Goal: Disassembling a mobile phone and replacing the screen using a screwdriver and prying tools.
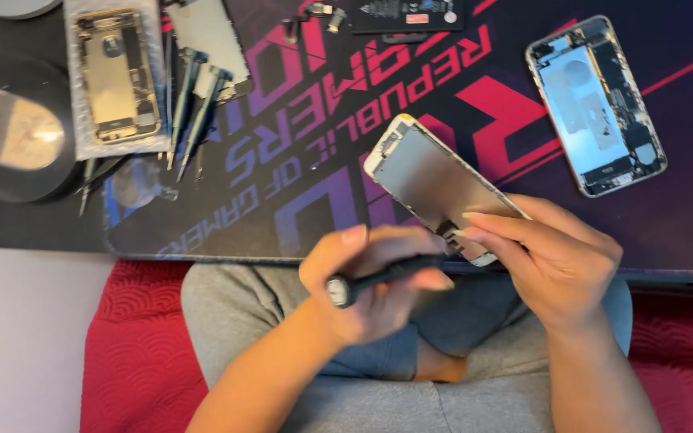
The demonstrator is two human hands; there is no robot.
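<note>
Phone screen panel [435, 186] — held up off the dark desk mat [683, 232], back side facing the camera, near frame centre. Gripped at its lower end by the right hand [551, 261], fingers curled over the 5 o'clock corner, thumb hidden beneath. Long axis running from about 10 o'clock to 4 o'clock, with the free, rounded end pointing up toward 10 o'clock and the held end toward the lap.

Left hand [374, 277] closed around a black screwdriver [378, 278], round butt cap toward 8 o'clock, shaft aimed at 2 o'clock into the panel's lower edge; tip hidden behind fingers, so contact cannot be confirmed.

Judged best done thus: panel kept steady and flat in the right-hand pinch, driver held in line with the screw rather than slanted, light downward pressure, slow turns — slippage likely to scar the metal shield or a flex cable.

Elsewhere in the head view: 1 opened phone body [597, 104] at 2 o'clock on the mat, another gold-toned chassis [115, 74] at 10 o'clock, 2 spare drivers [192, 104] just beside it.
</note>
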